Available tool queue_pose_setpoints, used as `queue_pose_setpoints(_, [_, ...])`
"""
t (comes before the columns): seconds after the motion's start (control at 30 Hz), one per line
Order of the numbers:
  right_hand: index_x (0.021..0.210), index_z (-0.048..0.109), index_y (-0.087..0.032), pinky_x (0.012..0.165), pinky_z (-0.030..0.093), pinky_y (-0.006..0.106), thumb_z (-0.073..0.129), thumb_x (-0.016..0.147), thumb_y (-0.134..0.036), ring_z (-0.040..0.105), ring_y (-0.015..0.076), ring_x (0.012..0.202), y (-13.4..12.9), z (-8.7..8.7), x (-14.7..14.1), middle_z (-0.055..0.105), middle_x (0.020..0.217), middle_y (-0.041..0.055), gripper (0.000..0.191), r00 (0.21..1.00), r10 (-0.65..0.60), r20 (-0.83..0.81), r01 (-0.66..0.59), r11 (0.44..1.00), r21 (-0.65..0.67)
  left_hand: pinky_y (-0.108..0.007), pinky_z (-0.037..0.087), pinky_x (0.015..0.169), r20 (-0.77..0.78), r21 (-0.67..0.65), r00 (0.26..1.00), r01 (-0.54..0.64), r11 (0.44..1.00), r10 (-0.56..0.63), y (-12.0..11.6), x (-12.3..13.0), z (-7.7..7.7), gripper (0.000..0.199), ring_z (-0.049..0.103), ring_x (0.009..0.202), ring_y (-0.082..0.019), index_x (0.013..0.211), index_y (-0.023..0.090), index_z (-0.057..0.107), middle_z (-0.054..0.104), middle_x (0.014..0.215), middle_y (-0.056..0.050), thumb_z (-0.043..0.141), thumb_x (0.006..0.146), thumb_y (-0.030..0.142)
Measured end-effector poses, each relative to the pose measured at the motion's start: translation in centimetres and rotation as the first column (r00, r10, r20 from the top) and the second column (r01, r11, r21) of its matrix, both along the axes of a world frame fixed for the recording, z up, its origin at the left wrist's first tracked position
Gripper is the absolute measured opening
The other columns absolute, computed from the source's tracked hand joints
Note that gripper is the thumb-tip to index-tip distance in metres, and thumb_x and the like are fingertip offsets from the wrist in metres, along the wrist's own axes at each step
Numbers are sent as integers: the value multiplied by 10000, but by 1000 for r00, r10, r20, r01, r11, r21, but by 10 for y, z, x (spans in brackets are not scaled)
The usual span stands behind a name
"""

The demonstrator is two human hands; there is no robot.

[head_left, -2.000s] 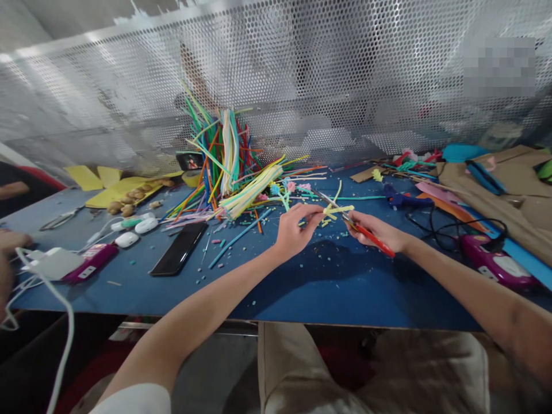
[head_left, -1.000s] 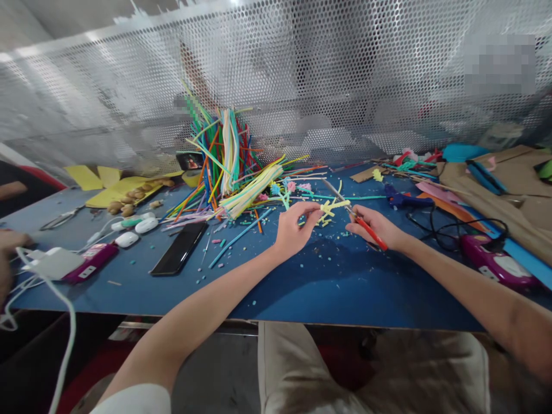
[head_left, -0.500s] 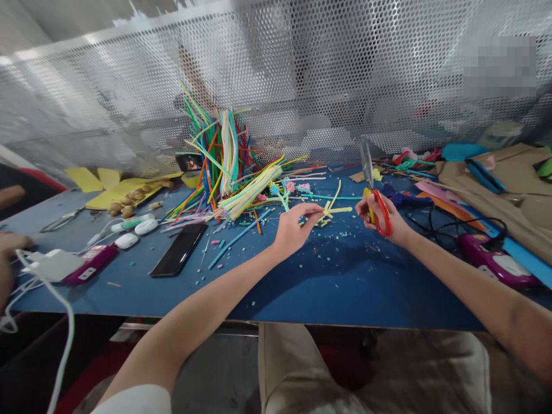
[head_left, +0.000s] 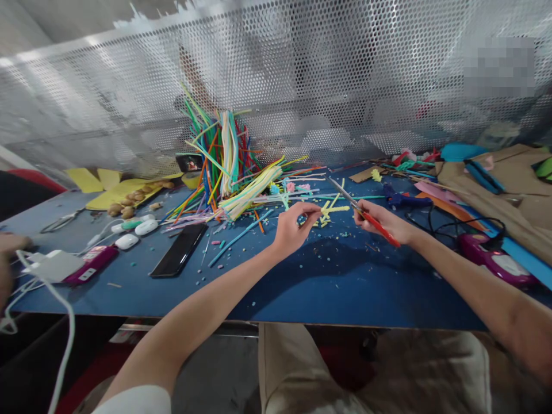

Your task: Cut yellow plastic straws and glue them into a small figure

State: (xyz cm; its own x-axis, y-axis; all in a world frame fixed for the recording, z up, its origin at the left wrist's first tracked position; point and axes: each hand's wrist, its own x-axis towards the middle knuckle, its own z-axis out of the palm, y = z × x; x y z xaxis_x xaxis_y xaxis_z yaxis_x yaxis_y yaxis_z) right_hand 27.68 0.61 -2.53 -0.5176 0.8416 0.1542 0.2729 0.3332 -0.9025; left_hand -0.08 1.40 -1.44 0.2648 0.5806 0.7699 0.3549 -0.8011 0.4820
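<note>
Between thumb and fingertips, my left hand (head_left: 294, 225) pinches a yellow pipe cleaner piece (head_left: 337, 209) with several short arms pointing to the right. Red-handled scissors (head_left: 374, 221) are gripped in my right hand (head_left: 383, 219), their blades slanting up and to the left, close above the yellow piece. In this view I cannot tell whether the blades touch it. Small clippings (head_left: 317, 251) lie scattered on the blue tabletop (head_left: 328, 293) below both hands.
Behind my left hand lies a large heap of coloured pipe cleaners (head_left: 228, 155). A black phone (head_left: 179, 250) rests to the left, past it white chargers and cables. A blue glue gun (head_left: 405, 198) and cardboard (head_left: 513, 167) are at right. Another person's hand (head_left: 12, 244) shows at far left.
My right hand has turned the scissors from upright to slanting left, bringing the blades over the yellow piece. My left hand stays almost in place. The other person's arm at far left has pulled back.
</note>
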Motion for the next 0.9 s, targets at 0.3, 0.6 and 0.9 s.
queue_pose_setpoints(0.3, [967,469,-223,622,386,291,614,849,-583,404,143,692,-8,8,-1,468,851,13,406,998,62,16,-62,998,5,-252,548,732,4,-14,1000,0,1000,0,-1,0,2,162,681,745,-127,986,192,724,747,882,-42,634,905,299])
queue_pose_setpoints(0.6, [953,438,-221,639,383,299,552,874,-617,403,154,706,-10,12,-2,464,848,12,419,982,171,77,-175,984,40,-251,539,718,16,42,1000,6,999,-7,-2,0,2,144,674,741,-128,973,196,734,748,869,-39,639,900,277])
queue_pose_setpoints(0.9, [964,449,-223,596,358,280,590,878,-547,366,137,661,-18,17,-7,463,804,-1,364,980,166,110,-164,986,-27,-255,532,709,-20,46,1000,11,999,-10,-3,0,2,149,666,737,-130,987,202,733,742,862,-36,632,905,275])
